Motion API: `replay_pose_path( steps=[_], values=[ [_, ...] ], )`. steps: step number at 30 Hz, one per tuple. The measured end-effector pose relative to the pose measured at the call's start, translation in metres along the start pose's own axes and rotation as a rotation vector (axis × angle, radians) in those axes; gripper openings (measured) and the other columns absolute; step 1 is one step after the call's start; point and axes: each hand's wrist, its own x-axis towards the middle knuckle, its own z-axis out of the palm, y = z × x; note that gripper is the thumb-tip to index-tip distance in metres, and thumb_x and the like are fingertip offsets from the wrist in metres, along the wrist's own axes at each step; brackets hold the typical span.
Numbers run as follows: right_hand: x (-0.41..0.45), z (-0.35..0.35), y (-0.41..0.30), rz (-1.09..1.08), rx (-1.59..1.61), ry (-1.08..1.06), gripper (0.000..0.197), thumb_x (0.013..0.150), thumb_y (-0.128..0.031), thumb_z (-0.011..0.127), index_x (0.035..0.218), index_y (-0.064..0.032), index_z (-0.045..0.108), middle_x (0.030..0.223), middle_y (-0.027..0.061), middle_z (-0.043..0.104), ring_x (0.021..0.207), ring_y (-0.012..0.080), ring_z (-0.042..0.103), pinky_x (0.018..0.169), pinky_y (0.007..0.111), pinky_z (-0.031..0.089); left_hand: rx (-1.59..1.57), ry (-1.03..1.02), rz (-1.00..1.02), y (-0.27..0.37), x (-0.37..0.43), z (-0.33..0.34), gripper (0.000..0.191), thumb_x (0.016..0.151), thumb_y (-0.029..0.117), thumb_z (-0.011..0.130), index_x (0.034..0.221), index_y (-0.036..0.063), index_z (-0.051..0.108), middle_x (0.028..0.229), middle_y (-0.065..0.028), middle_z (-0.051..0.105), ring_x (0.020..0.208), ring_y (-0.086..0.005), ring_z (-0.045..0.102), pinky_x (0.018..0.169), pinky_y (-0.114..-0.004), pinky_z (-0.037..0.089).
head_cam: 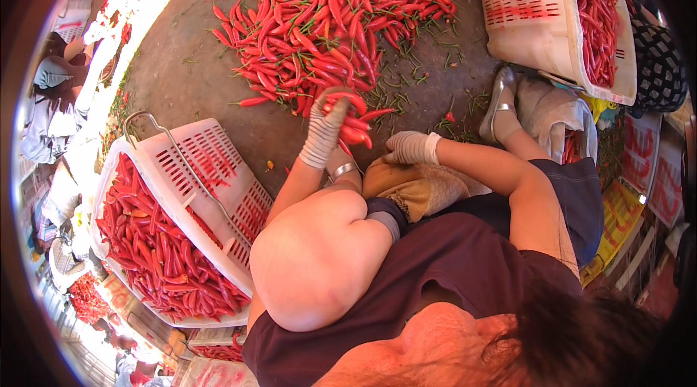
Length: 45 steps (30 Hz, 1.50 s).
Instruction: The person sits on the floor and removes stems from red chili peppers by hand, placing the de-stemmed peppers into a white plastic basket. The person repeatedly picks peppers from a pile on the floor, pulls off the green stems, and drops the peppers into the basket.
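My left hand (pixel 325 128), in a pale striped glove, grips several red chili peppers (pixel 356 128) at the near edge of a heap. That heap of red chilies with green stems (pixel 321 22) spreads over the brown floor before me. My right hand (pixel 412 148), gloved the same way, lies lower and to the right, above a tan cloth sack (pixel 425 188) between my legs. Its fingertips are hidden, so whether they pinch anything is unclear. Snapped green stems (pixel 403 79) litter the floor between the heap and my right hand.
To my left leans a white plastic crate (pixel 199 155) with a metal handle, filled with stemless red chilies (pixel 158 245). Another full crate (pixel 531 11) stands at upper right, a person in patterned clothing (pixel 656 60) beside it. My silver shoe (pixel 498 98) is near that crate. Other people sit far left.
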Motion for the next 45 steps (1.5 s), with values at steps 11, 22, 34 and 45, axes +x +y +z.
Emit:
replay_pose_path(
  steps=[11, 22, 34, 45],
  values=[
    [0.055, -0.015, -0.016, -0.338, -0.803, 0.524, 0.022, 0.087, -0.015, 0.054, 0.107, -0.0135, 0.062, 0.093, 0.0109, 0.063, 0.082, 0.0273, 0.066, 0.068, 0.042, 0.051, -0.397, 0.084, 0.001, -0.014, -0.004, -0.047, 0.029, 0.087, 0.030, 0.065, 0.104, 0.0063, 0.060, 0.097, -0.0098, 0.061, 0.082, -0.0194, 0.062, 0.083, -0.036, 0.053],
    [0.001, -0.030, -0.032, -0.561, 0.472, 1.035, 0.027, 0.087, -0.024, 0.066, 0.100, -0.0009, 0.063, 0.083, 0.0150, 0.061, 0.076, 0.0268, 0.063, 0.070, 0.035, 0.050, 0.169, -0.162, -0.274, -0.029, 0.005, 0.005, 0.028, 0.085, 0.017, 0.070, 0.110, 0.0047, 0.065, 0.097, 0.0006, 0.066, 0.086, -0.0081, 0.059, 0.079, -0.024, 0.049],
    [0.047, -0.021, 0.027, 0.042, 0.010, 0.920, 0.045, 0.086, -0.042, 0.064, 0.113, -0.0067, 0.062, 0.104, 0.0149, 0.067, 0.089, 0.0285, 0.065, 0.080, 0.037, 0.050, 0.055, -0.022, -0.320, -0.036, -0.011, -0.006, 0.025, 0.084, 0.021, 0.071, 0.104, 0.0075, 0.063, 0.084, -0.0007, 0.063, 0.077, -0.0118, 0.060, 0.072, -0.028, 0.051],
    [0.041, -0.057, 0.017, 0.080, -0.185, 0.581, 0.047, 0.091, -0.046, 0.053, 0.102, -0.0011, 0.060, 0.085, 0.0202, 0.067, 0.083, 0.0372, 0.066, 0.072, 0.047, 0.051, -0.134, 0.103, -0.187, -0.052, -0.006, -0.012, 0.027, 0.089, 0.013, 0.065, 0.115, 0.0078, 0.061, 0.091, -0.0003, 0.062, 0.079, -0.0124, 0.061, 0.072, -0.027, 0.053]
  ],
)
